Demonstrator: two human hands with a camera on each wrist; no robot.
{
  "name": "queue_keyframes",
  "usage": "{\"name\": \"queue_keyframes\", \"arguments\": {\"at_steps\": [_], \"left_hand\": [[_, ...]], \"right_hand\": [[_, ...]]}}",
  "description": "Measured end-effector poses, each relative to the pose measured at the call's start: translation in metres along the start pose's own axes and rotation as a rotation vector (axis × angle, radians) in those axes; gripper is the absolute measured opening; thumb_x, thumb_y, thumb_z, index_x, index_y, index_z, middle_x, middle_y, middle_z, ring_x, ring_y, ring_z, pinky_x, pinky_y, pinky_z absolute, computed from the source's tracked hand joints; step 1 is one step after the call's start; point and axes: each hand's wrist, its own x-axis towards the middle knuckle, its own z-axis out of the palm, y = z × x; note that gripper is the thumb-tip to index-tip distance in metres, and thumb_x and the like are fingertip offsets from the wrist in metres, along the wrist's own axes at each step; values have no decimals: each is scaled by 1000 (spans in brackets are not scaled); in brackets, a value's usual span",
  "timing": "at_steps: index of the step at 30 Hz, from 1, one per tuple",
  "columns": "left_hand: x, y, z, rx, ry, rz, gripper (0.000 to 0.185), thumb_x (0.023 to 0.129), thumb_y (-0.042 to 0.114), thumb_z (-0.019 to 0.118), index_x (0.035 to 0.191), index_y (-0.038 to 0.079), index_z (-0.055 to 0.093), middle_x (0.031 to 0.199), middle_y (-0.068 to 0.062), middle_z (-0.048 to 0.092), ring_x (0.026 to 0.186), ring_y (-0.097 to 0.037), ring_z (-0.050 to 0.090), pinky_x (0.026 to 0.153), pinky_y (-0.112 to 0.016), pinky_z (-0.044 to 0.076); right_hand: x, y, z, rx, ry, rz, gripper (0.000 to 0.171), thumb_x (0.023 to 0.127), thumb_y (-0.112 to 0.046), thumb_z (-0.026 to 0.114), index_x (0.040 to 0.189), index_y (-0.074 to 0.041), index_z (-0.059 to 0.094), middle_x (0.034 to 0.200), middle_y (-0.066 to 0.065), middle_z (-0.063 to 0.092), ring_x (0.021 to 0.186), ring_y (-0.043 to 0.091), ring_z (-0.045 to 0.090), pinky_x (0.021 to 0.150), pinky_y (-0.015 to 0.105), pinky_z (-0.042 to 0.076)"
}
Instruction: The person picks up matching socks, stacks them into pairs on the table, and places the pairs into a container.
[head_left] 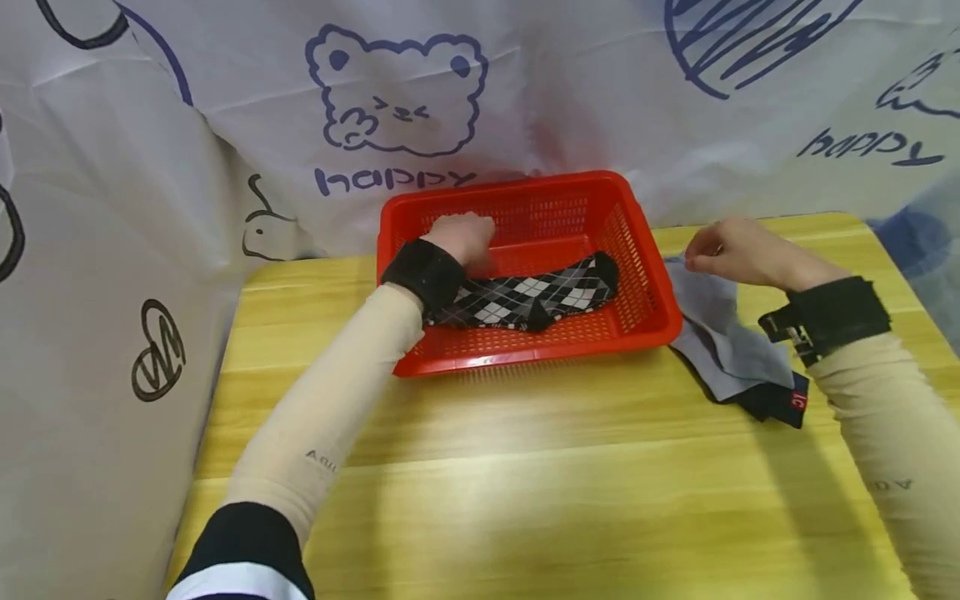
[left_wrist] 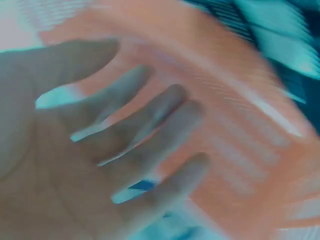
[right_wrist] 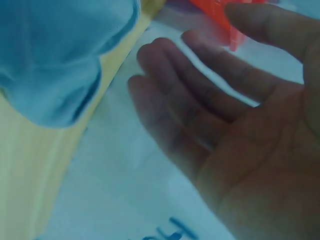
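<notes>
Over the inside of a red plastic basket [head_left: 540, 353] is my left hand [head_left: 461, 239]. The left wrist view is blurred, but its fingers [left_wrist: 165, 130] look loosely extended and hold nothing. An argyle sock [head_left: 517, 293] in black, grey and white lies along the basket floor, below and right of that hand. My right hand [head_left: 738, 252] hovers at the far end of a grey cloth item [head_left: 712, 329], which looks like a sock. In the right wrist view its relaxed fingers [right_wrist: 170, 97] are apart from the grey fabric [right_wrist: 55, 55] and grip nothing.
Beneath the grey item lies a dark piece with a red label [head_left: 799, 401]. Both are beside the basket's right wall on a yellow wood-grain table [head_left: 510, 483]. A white sheet with drawings [head_left: 555, 100] hangs behind and at the left.
</notes>
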Motion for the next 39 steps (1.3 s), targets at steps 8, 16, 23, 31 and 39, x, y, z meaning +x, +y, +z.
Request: {"name": "queue_keyframes", "arguments": {"at_steps": [8,16,23,31,39], "left_hand": [[-72,67,5,-178,261,448,10,98,22,56,93,15,60,80,2,59,72,-12,55,63,-24,45],[-115,85,74,-178,189,639,9,98,23,57,101,18,65,82,10,65,63,-3,51,57,-16,37],[-115,65,126,-269,93,560,10,99,20,56,102,18,66,84,9,66,67,-2,53,65,-17,42],[-117,56,153,-518,59,529,20,101,26,55,111,13,66,102,3,70,91,-6,63,85,-23,50],[-122,60,156,-857,68,500,35,100,22,56,131,6,57,127,-11,66,111,-23,66,95,-29,52]], "right_hand": [[-34,10,53,29,-50,194,45,89,-27,70,113,9,57,109,31,64,87,34,64,70,45,54],[-35,20,74,-1,60,214,22,94,-13,56,97,8,59,82,22,59,73,32,56,64,43,44],[-68,7,53,68,461,229,20,91,-11,47,81,1,60,62,8,50,55,17,41,54,30,28],[-106,-51,50,642,802,160,19,90,2,52,94,-5,70,75,-13,60,67,3,50,61,16,37],[-127,-97,123,944,490,-144,34,87,14,56,101,-12,71,91,-14,70,78,-2,61,69,13,48]]}}
